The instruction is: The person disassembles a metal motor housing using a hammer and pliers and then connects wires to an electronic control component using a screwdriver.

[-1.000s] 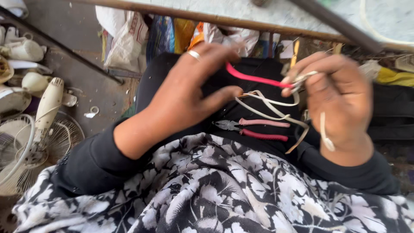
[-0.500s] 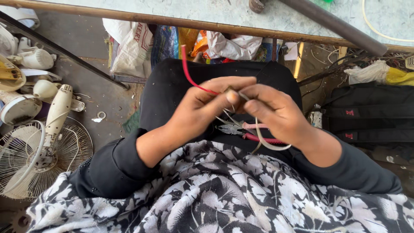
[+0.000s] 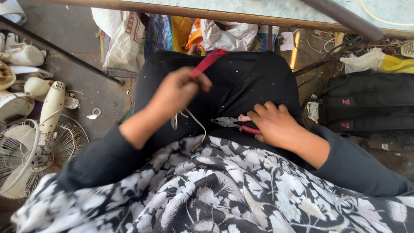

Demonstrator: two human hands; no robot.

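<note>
Hands have parted since half a second ago, when both were bunched together over my lap working the wires between them. Taking the pink-handled pliers (image 3: 235,124) on my lap as the marker: well left of them, on the floor, lie a fan guard (image 3: 30,159) and a cream fan body (image 3: 49,112), which have not shifted.

Nearer, up and left of the pliers, my left hand (image 3: 174,92) is now closed around the red wire (image 3: 207,62), whose free end stands up and away from me toward the bags under the counter edge (image 3: 215,16). A moment ago that wire curved up from between both hands; now the left alone keeps it. Thin white wires (image 3: 194,123) hang from under the same fist, looping down to just left of the plier tips.

My right hand (image 3: 276,125) has let go of the wires and dropped onto the plier handles, fingers curled over them. I cannot tell whether it has a firm grip or only rests there; the tool lies flat on my lap. I judge this as a change from handwork on the wires to tool work.

Right of the pliers, well apart, a black bag (image 3: 366,101) sits on the floor.
</note>
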